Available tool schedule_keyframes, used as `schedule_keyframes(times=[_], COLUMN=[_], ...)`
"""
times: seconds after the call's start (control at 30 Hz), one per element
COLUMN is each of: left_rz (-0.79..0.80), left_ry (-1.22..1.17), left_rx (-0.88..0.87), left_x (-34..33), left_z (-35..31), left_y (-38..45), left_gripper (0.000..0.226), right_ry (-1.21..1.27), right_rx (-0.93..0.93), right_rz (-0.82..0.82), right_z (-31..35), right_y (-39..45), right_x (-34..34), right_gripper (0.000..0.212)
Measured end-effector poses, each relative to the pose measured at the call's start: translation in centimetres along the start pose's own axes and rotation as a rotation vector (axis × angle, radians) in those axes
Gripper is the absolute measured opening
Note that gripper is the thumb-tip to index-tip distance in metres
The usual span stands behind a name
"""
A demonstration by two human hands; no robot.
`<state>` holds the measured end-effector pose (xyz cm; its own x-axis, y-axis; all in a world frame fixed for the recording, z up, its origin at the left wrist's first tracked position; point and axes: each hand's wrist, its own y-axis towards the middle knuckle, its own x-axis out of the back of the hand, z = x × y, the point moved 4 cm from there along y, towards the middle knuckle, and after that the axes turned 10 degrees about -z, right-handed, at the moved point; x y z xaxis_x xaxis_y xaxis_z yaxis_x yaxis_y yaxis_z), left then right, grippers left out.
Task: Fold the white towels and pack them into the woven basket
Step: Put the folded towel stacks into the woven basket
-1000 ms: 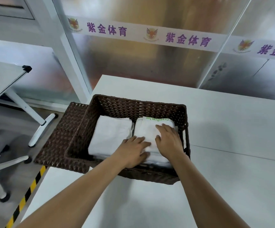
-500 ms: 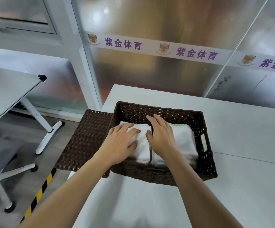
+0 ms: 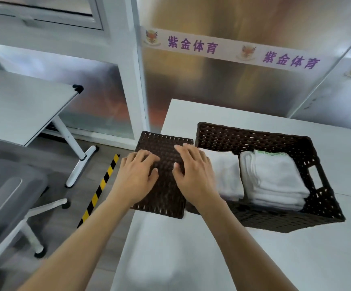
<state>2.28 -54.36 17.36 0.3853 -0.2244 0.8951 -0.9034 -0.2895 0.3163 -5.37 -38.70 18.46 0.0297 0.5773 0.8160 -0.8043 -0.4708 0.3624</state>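
A dark brown woven basket [image 3: 317, 217] stands on the white table. Inside it lie two stacks of folded white towels: a left stack [image 3: 227, 175] and a right stack [image 3: 273, 177] with a green-lettered label on top. A flat woven lid [image 3: 166, 185] hangs off the basket's left side, past the table's edge. My left hand [image 3: 136, 177] hovers over the lid's left part, fingers spread, holding nothing. My right hand [image 3: 193, 171] is over the lid's right edge and the basket's left wall, fingers apart; it hides part of the left stack.
The white table [image 3: 296, 259] runs right and toward me. Left of it are a folding table [image 3: 23, 103], a grey office chair [image 3: 9, 198] and yellow-black floor tape [image 3: 99, 190]. Frosted glass panels with a purple-lettered strip [image 3: 233, 51] stand behind.
Both hands have left the towels in the basket and moved left over the woven lid. The view has swung left, so the basket now sits to the right.
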Motion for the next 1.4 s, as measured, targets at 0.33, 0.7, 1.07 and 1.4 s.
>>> schedule_keyframes(times=[0.33,0.7,1.07,1.4], left_rz=[0.237,0.767,0.836,0.761], left_ry=[0.024,0.09,0.101,-0.08], left_rx=[0.125,0.217,0.153,0.139], left_x=[-7.7,-17.5,-16.1,-15.9], left_z=[8.2,10.8,7.8,5.1], left_y=[-5.8,-13.2,-17.1,-19.5], left_gripper=[0.034,0.068,0.056,0.041], right_ry=[-0.009,-0.227,-0.287,-0.381], right_rx=[-0.008,-0.164,-0.141,-0.338], right_rz=[0.402,0.889,0.79,0.673], right_z=[2.3,-5.4,-6.5,-9.7], right_y=[-6.8,-15.6,-20.3,-25.4], right_x=[-11.8,-19.7,-17.6,-13.3], right_gripper=[0.055,0.082,0.079,0.058])
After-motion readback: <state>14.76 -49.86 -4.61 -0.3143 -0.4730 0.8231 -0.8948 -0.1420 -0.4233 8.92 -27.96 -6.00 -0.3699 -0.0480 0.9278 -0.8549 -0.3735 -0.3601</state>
